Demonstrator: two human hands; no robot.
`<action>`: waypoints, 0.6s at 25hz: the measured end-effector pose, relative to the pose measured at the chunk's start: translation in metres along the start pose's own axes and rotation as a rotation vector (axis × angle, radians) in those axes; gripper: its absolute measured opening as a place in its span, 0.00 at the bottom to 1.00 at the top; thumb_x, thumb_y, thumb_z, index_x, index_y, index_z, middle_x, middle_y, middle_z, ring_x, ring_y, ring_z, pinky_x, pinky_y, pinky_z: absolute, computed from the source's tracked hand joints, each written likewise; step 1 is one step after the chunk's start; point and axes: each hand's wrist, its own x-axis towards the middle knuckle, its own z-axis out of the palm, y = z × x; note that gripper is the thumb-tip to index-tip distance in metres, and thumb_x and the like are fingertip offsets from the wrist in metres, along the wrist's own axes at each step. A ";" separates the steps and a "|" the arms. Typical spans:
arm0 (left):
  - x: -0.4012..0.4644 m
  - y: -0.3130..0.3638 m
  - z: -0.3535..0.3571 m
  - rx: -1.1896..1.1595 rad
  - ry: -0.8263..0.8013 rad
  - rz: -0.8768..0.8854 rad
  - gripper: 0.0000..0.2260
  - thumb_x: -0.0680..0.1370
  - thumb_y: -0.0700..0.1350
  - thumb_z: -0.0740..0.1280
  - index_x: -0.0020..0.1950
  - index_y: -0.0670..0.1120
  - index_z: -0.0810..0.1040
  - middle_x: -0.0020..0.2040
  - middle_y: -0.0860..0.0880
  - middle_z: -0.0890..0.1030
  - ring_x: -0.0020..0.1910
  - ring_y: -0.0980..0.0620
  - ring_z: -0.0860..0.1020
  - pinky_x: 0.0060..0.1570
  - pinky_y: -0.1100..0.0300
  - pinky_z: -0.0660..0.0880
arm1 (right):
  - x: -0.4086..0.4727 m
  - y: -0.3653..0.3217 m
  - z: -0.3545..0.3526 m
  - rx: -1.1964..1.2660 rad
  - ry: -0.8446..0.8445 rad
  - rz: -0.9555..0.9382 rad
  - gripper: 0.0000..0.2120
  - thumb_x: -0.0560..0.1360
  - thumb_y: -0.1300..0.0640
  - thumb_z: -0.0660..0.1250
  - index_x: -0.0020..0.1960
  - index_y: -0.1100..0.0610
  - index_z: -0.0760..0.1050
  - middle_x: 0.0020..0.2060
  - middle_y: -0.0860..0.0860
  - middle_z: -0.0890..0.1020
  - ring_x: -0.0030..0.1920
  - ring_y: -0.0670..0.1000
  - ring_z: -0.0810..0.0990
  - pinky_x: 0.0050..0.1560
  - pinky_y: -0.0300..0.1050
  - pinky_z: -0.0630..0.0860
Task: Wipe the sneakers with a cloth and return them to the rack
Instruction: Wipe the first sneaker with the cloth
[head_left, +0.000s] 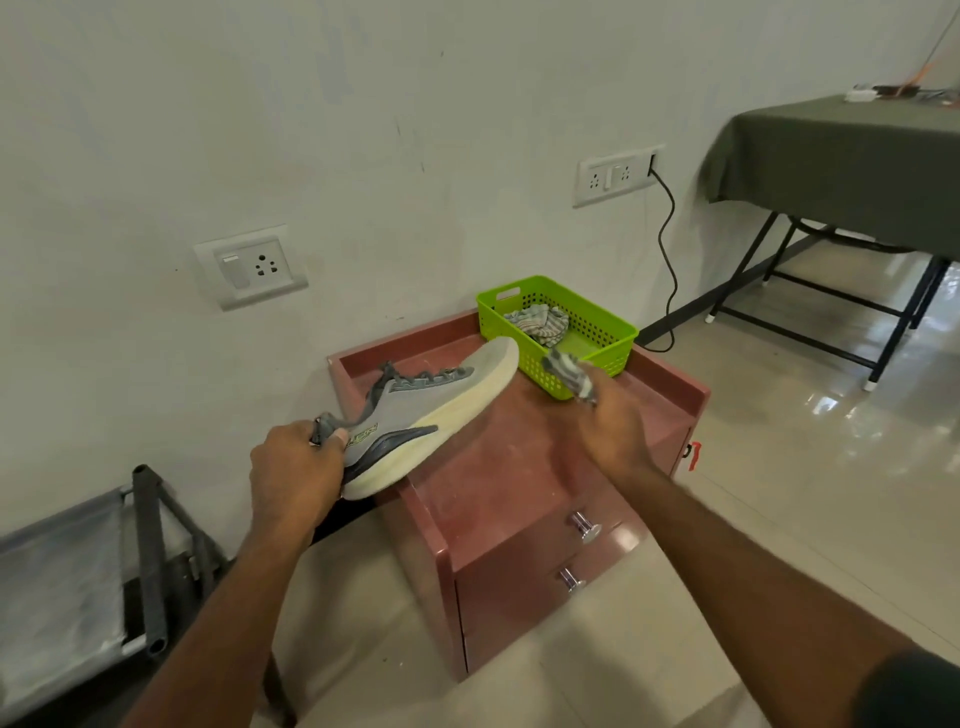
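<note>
A grey sneaker (415, 410) with a cream sole is held on its side above the reddish cabinet top (524, 447), toe pointing toward the green basket. My left hand (293, 467) grips it at the heel. My right hand (613, 421) is closed on a striped grey-and-white cloth (569, 371), just right of the sneaker's toe and apart from it. The shoe rack (148, 551) with dark tubes and grey fabric shelves stands at the lower left.
A green perforated basket (602, 332) with another striped cloth (540, 319) sits at the cabinet's back right. The cabinet has two drawers with metal knobs (584, 527). The wall with sockets lies behind. A cloth-covered table (841, 150) stands at the right over a tiled floor.
</note>
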 end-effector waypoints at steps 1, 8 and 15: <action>-0.001 0.002 0.000 0.021 0.002 0.021 0.12 0.73 0.55 0.68 0.41 0.46 0.81 0.37 0.45 0.82 0.37 0.40 0.82 0.41 0.44 0.83 | 0.001 -0.001 -0.001 0.049 0.070 0.047 0.23 0.76 0.69 0.62 0.69 0.57 0.74 0.60 0.55 0.82 0.58 0.56 0.80 0.48 0.33 0.68; -0.014 0.032 0.032 0.156 0.111 0.051 0.15 0.79 0.51 0.67 0.44 0.39 0.81 0.38 0.42 0.81 0.37 0.42 0.75 0.38 0.55 0.66 | -0.035 -0.043 0.035 0.162 -0.473 -0.348 0.20 0.79 0.64 0.62 0.70 0.53 0.74 0.65 0.49 0.79 0.63 0.42 0.76 0.61 0.28 0.68; -0.029 0.066 0.080 0.129 0.245 -0.043 0.15 0.81 0.50 0.65 0.53 0.37 0.81 0.46 0.38 0.82 0.46 0.37 0.80 0.45 0.50 0.75 | -0.019 -0.035 0.021 0.234 -0.353 0.052 0.14 0.80 0.57 0.61 0.62 0.49 0.79 0.51 0.44 0.85 0.50 0.44 0.82 0.51 0.41 0.78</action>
